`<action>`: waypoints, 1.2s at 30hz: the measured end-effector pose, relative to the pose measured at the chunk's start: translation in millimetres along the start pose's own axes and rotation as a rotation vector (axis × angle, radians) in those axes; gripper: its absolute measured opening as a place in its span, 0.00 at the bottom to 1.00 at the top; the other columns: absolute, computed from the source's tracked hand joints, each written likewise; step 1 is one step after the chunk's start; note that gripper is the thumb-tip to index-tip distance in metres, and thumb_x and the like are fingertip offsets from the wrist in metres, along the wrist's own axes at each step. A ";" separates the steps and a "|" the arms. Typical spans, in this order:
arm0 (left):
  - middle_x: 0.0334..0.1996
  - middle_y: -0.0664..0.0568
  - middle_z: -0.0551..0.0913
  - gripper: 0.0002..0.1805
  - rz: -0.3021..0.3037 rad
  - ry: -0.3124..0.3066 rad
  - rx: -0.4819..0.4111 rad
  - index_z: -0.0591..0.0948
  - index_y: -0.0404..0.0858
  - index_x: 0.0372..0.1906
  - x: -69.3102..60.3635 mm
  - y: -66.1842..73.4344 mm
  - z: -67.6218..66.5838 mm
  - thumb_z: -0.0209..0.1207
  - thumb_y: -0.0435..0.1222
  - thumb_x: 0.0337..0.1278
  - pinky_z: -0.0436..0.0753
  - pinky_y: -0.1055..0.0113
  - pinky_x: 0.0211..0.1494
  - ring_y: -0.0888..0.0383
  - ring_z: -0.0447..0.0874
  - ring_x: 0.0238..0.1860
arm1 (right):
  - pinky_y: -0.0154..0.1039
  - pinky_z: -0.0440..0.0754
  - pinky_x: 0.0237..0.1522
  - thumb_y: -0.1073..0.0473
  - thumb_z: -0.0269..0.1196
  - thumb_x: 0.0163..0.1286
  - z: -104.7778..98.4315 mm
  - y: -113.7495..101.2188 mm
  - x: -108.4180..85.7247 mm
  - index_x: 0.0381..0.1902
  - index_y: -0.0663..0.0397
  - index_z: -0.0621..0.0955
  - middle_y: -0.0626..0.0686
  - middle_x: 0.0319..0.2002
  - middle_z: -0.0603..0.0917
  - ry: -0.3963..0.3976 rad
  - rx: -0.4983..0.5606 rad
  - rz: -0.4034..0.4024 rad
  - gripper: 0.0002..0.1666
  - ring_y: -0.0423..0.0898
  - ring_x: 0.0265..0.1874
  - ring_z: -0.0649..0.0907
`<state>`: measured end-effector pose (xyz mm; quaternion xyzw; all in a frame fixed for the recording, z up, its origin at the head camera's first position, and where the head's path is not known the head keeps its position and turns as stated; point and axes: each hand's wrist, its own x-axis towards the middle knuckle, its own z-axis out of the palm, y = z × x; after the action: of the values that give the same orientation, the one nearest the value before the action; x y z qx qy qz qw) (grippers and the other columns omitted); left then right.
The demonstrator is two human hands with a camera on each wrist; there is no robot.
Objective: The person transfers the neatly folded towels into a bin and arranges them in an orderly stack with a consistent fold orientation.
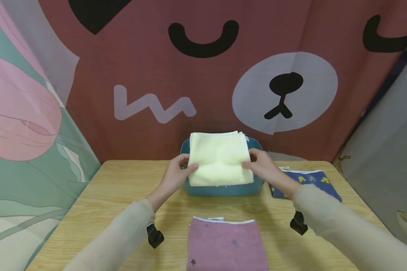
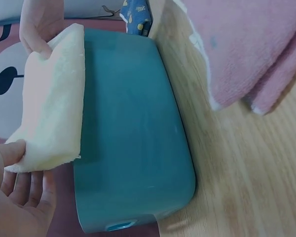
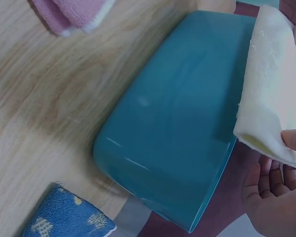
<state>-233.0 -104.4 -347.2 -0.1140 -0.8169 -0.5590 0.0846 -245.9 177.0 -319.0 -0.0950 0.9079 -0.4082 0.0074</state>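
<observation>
The left hand [image 1: 174, 174] & right hand [image 1: 266, 168] pinch opp. side edges of the folded pale-yellow fabric towel [image 1: 220, 157], thumbs on top; it is btwn them, long axis L-to-R, over the teal plastic bin [image 1: 224, 191]; both hands approx. equally near.

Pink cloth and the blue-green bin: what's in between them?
Only bare tabletop lies between the pink cloth and the blue-green bin, as the head view shows.

You face a reddish bear-print curtain [image 1: 210, 79] behind the wood-grain desk [image 1: 122, 180]; a floral curtain [image 1: 27, 128] hangs at your left.
</observation>
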 end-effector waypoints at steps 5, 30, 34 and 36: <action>0.43 0.43 0.85 0.16 -0.007 0.012 -0.006 0.82 0.32 0.53 7.1 0.0 1.7 0.65 0.33 0.62 0.80 0.59 0.46 0.49 0.81 0.46 | 0.47 0.78 0.41 0.58 0.61 0.70 0.1 -0.5 7.1 0.56 0.67 0.76 0.62 0.48 0.80 0.012 -0.001 0.004 0.22 0.55 0.45 0.79; 0.48 0.41 0.84 0.18 -0.081 0.056 -0.028 0.81 0.32 0.56 32.9 1.8 7.3 0.64 0.33 0.64 0.83 0.59 0.47 0.48 0.82 0.48 | 0.47 0.77 0.43 0.61 0.61 0.67 -0.3 -0.9 29.3 0.54 0.69 0.76 0.65 0.48 0.79 0.055 0.063 0.047 0.20 0.54 0.41 0.77; 0.48 0.41 0.84 0.17 -0.076 0.055 -0.010 0.81 0.32 0.56 36.0 -1.0 9.0 0.64 0.33 0.64 0.82 0.58 0.47 0.48 0.81 0.48 | 0.47 0.78 0.43 0.62 0.61 0.68 1.2 3.9 31.5 0.54 0.70 0.76 0.65 0.49 0.79 0.052 0.078 0.053 0.20 0.55 0.42 0.77; 0.48 0.41 0.83 0.17 -0.072 0.054 -0.004 0.81 0.33 0.56 37.5 -2.9 9.8 0.64 0.34 0.65 0.82 0.58 0.47 0.48 0.81 0.48 | 0.48 0.78 0.44 0.62 0.62 0.68 2.2 6.9 32.4 0.55 0.70 0.76 0.66 0.50 0.79 0.054 0.079 0.052 0.21 0.55 0.43 0.77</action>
<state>-269.9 -92.8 -343.3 -0.0697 -0.8169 -0.5660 0.0861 -278.6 174.0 -323.6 -0.0600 0.8931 -0.4458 -0.0025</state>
